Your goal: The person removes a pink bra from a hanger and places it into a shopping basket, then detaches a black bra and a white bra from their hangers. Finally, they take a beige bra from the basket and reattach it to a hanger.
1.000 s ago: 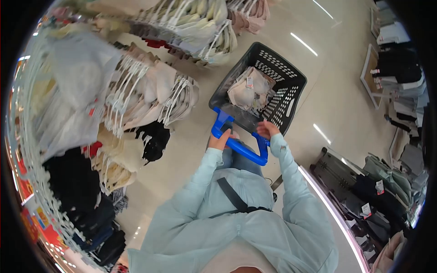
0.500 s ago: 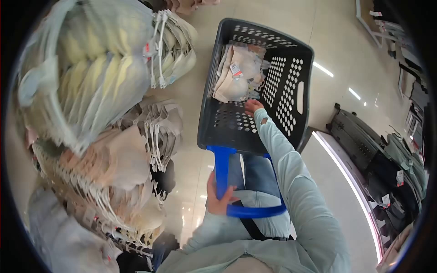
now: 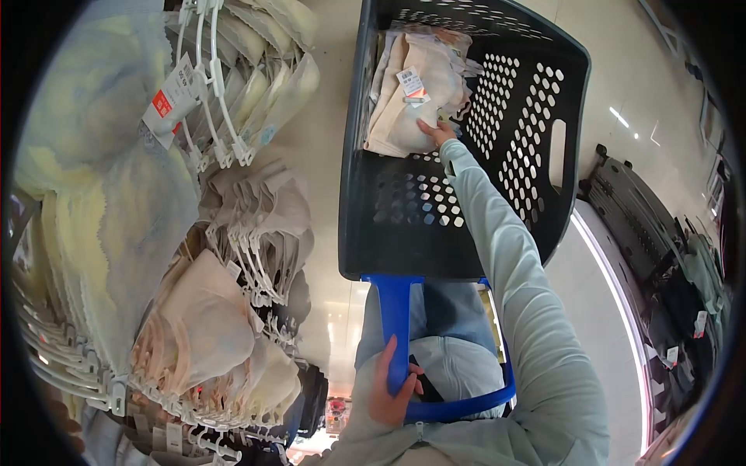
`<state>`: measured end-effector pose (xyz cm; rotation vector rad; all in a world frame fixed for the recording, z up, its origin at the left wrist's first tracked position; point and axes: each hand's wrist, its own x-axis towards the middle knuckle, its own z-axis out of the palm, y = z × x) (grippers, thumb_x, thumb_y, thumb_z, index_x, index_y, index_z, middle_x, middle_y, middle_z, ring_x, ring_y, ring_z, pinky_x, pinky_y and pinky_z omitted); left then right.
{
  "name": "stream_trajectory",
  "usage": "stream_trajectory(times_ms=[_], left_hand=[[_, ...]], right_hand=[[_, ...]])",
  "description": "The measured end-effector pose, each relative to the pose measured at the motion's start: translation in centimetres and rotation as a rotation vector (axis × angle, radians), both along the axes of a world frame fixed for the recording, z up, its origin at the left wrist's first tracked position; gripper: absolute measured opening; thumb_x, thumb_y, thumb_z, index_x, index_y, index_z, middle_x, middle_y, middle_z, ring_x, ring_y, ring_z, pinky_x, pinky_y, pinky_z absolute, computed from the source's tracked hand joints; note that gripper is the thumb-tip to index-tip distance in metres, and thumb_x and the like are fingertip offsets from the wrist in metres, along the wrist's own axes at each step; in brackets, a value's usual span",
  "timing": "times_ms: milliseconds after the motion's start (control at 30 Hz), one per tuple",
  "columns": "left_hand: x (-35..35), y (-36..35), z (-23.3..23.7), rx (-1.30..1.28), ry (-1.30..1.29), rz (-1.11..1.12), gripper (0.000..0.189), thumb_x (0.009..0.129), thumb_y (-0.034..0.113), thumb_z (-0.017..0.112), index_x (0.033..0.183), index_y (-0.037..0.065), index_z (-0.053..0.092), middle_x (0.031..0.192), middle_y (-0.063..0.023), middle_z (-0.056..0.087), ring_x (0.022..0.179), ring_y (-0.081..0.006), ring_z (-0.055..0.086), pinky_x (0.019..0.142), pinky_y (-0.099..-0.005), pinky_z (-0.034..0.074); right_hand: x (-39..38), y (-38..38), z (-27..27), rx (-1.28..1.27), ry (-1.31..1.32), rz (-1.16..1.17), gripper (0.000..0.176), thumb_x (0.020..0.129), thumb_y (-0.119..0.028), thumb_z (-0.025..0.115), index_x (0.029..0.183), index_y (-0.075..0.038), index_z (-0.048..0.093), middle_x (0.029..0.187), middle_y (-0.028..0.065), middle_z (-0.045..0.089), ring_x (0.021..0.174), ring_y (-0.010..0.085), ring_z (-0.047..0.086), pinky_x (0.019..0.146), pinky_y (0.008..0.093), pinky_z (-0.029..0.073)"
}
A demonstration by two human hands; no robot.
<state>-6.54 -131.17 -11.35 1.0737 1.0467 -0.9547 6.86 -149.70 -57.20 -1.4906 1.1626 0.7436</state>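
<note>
The left hand point(image 3: 392, 388) is clamped around the blue handle point(image 3: 396, 311) near the body; farther out, the right hand point(image 3: 437, 133) touches the beige garments point(image 3: 408, 101), which lie just beyond its fingertips at the far end of the basket point(image 3: 571, 124); finger closure cannot be told.

Dark perforated plastic basket point(image 3: 536, 155), open side up, blue handle point(image 3: 396, 311) toward the viewer. Beige bras point(image 3: 400, 116) with white tags point(image 3: 412, 81) lie heaped in its far left corner.

The person wears a pale mint top point(image 3: 536, 326), dark strap point(image 3: 425, 391), jeans point(image 3: 451, 307).
</note>
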Motion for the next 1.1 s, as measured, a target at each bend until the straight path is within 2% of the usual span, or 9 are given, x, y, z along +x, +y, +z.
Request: stream_trajectory(times_ms=[100,233,433,600,667,733,800,900,1100], left_hand=[[-0.3,-0.2,-0.3,0.010,-0.029,-0.005,0.067,0.076,-0.006,0.048,0.135,0.006,0.017,0.084,-0.0105,0.056,0.063,-0.0121,0.052,0.060,-0.0229,0.045],[-0.5,-0.3,-0.7,0.012,-0.154,-0.011,0.065,0.076,-0.006,0.048,0.134,0.007,0.021,0.083,-0.0087,0.056,0.065,-0.0120,0.051,0.063,-0.0233,0.044],[-2.4,-0.7,-2.4,0.085,-0.356,0.046,0.063,0.078,-0.003,0.049,0.134,0.010,0.023,0.110,-0.0109,0.048,0.083,-0.0181,0.058,0.062,-0.0259,0.046],[-2.5,-0.8,-3.9,0.249,-0.265,-0.018,0.066,0.082,0.010,0.054,0.135,0.009,0.015,0.115,-0.0119,0.046,0.094,-0.0234,0.054,0.073,-0.0296,0.046],[-3.7,-0.9,-6.4,1.108,-0.742,-0.488,0.061,0.085,0.023,0.051,0.132,0.000,0.020,0.123,-0.0134,0.042,0.108,-0.0270,0.046,0.091,-0.0347,0.035],[-3.4,0.0,-8.6,0.963,-0.772,-0.217,0.064,0.086,0.039,0.045,0.130,-0.001,0.024,0.122,-0.0153,0.044,0.114,-0.0296,0.040,0.100,-0.0378,0.024],[1.6,-1.2,-1.6,-0.008,-0.511,0.611,0.066,0.085,0.048,0.041,0.129,0.001,0.029,0.121,-0.0160,0.045,0.113,-0.0296,0.041,0.100,-0.0379,0.027],[3.4,-2.8,4.8,-0.444,-0.530,0.938,0.062,0.087,0.046,0.037,0.128,0.001,0.030,0.123,-0.0158,0.043,0.113,-0.0296,0.042,0.097,-0.0394,0.032],[-0.4,-4.8,6.5,-0.409,-0.785,0.830,0.053,0.084,0.027,0.048,0.127,0.002,0.031,0.123,-0.0171,0.042,0.111,-0.0299,0.044,0.092,-0.0409,0.039]], right_hand=[[1.0,0.7,3.5,0.093,-0.066,0.031,0.052,0.063,-0.035,0.073,0.100,-0.001,0.059,0.090,0.0109,0.062,0.079,0.0204,0.060,0.074,0.0302,0.045],[1.8,0.1,10.9,-0.031,-0.367,0.239,0.045,0.067,-0.029,0.067,0.101,-0.001,0.059,0.087,0.0099,0.064,0.076,0.0181,0.060,0.073,0.0279,0.045],[2.3,-1.1,25.0,-0.320,-0.728,0.721,0.052,0.070,-0.037,0.063,0.102,0.002,0.051,0.085,0.0244,0.058,0.080,0.0391,0.057,0.071,0.0415,0.046],[2.0,-2.0,40.1,-0.100,-0.902,0.914,0.064,0.069,-0.032,0.063,0.121,-0.009,0.033,0.075,0.0218,0.058,0.069,0.0379,0.058,0.061,0.0403,0.046],[0.5,-2.4,43.5,-0.015,-1.126,0.989,0.060,0.069,-0.028,0.064,0.120,-0.011,0.038,0.061,0.0181,0.055,0.060,0.0361,0.056,0.055,0.0398,0.045],[-0.5,-3.0,48.9,0.137,-1.071,1.160,0.059,0.067,-0.025,0.064,0.119,-0.011,0.041,0.065,0.0161,0.056,0.060,0.0336,0.056,0.055,0.0391,0.045],[-2.1,-3.7,52.9,0.200,-1.189,1.252,0.058,0.066,-0.023,0.064,0.119,-0.012,0.042,0.067,0.0143,0.056,0.061,0.0322,0.056,0.056,0.0387,0.044],[-4.5,-4.9,56.9,0.334,-1.314,1.404,0.056,0.065,-0.018,0.065,0.117,-0.013,0.046,0.071,0.0112,0.057,0.063,0.0301,0.055,0.058,0.0378,0.044],[-6.0,-8.9,57.5,0.324,-1.231,1.477,0.053,0.063,-0.021,0.068,0.112,-0.012,0.050,0.075,0.0097,0.057,0.071,0.0295,0.054,0.063,0.0367,0.043]])
